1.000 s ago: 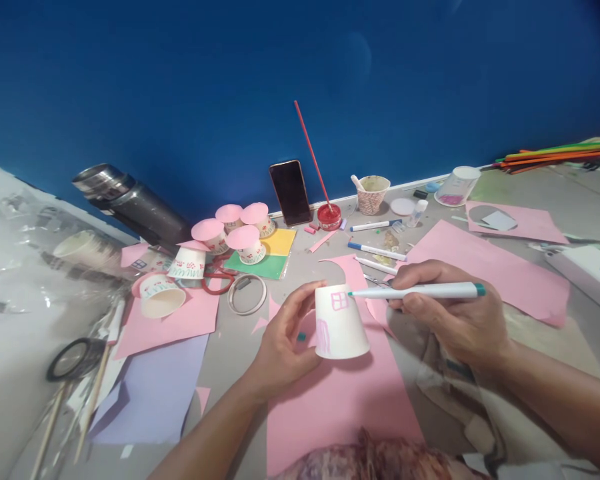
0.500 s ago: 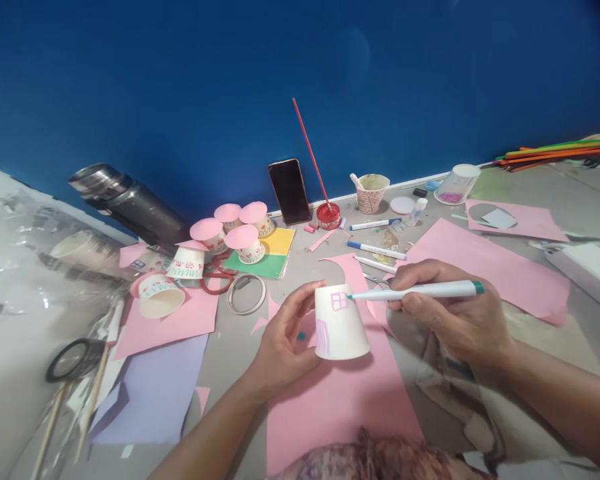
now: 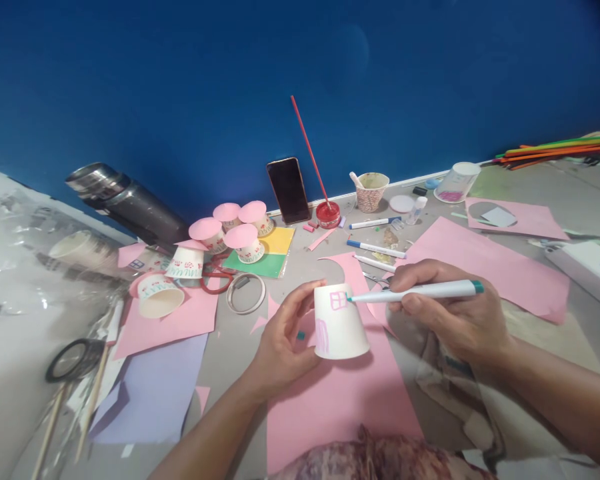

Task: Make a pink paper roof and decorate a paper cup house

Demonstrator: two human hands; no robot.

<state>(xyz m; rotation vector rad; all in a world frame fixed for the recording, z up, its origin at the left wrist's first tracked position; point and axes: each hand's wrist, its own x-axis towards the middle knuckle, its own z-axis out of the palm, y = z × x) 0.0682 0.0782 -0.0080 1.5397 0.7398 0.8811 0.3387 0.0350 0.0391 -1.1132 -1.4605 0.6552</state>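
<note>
My left hand [image 3: 287, 337] is closed round the left side of an upside-down white paper cup [image 3: 344, 333], held over a pink sheet [image 3: 345, 407]. A purple-pink window and a patch of the same colour are drawn on the cup. In my right hand [image 3: 450, 317] is a white felt-tip marker [image 3: 425, 291] with a teal tip and a teal end. Its tip meets the cup beside the window's right edge. A small teal cap [image 3: 301, 336] shows between my left fingers and thumb; whether it touches them I cannot tell.
Several decorated cups with pink paper tops [image 3: 241, 236] stand at the left, near red scissors [image 3: 217, 283] and a tape roll [image 3: 247, 294]. Behind lie markers [image 3: 376, 249], a phone [image 3: 288, 190] and a red pot [image 3: 328, 215] holding a stick. A dark thermos [image 3: 130, 203] leans at the left.
The marker tip stays by the window's right edge, with a small teal mark now visible there. Both hands hold nearly the same position; the whole view has shifted very slightly.
</note>
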